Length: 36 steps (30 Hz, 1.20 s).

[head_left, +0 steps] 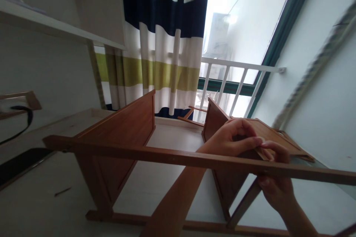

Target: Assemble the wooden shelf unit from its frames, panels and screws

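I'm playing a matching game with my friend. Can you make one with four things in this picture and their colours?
Things:
1. curtain
2. railing
3. cable
4. bar

Colours:
A. black
B. brown
C. striped
D. white

Pairs: 1-C, 2-D, 3-A, 4-B

— How is the wooden frame [96, 181] seen?
— Brown and tilted; two side panels [130, 126] are joined by thin rails.
— And the top rail [155, 154]?
— It is gripped near its right end by the left hand [230, 139] and the right hand [274, 185].
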Tool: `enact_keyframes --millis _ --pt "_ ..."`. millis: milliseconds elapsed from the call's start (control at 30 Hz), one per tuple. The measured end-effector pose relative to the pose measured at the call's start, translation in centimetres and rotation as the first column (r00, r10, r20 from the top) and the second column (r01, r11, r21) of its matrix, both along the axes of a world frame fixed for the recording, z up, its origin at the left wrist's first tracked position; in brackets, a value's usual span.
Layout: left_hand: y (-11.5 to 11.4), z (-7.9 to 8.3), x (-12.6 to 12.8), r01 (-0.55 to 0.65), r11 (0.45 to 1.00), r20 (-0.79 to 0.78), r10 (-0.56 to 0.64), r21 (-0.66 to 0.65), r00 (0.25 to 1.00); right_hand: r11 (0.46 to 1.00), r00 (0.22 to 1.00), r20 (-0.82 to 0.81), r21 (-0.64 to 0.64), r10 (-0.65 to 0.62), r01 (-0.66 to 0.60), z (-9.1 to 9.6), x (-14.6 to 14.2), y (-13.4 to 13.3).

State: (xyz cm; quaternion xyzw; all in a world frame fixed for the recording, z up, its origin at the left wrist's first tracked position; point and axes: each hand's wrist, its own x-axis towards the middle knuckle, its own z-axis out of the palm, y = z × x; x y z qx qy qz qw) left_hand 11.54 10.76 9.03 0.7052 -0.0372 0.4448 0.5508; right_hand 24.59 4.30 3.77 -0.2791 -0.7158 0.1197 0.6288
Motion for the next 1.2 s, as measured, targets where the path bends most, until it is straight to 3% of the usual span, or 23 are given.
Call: enact_keyframes --millis 500,667,900,1200 --pt "0.18 0.20 0.09 -0.050 0.997 0.008 0.050 0.058 0.999 0.998 0.999 -0.011 -0.028 0.052 -0.053 0.51 -0.53 -0.18" --pt "0.09 0.33 0.00 -0.013 0.999 0.009 0.013 0.038 1.000 0.995 0.995 -0.038 -0.037 0.094 -0.096 0.35 -0.47 -0.09" --pt "0.29 0.61 -0.71 -0.062 0.989 -0.042 0.068 0.132 0.997 0.997 0.996 -0.044 -0.011 0.075 -0.075 0.42 -0.62 0.00" --pt "0.26 0.56 -0.32 0.022 0.998 -0.079 -0.017 0.058 0.997 0.996 0.995 -0.071 -0.041 0.073 -0.076 0.37 -0.74 -0.03"
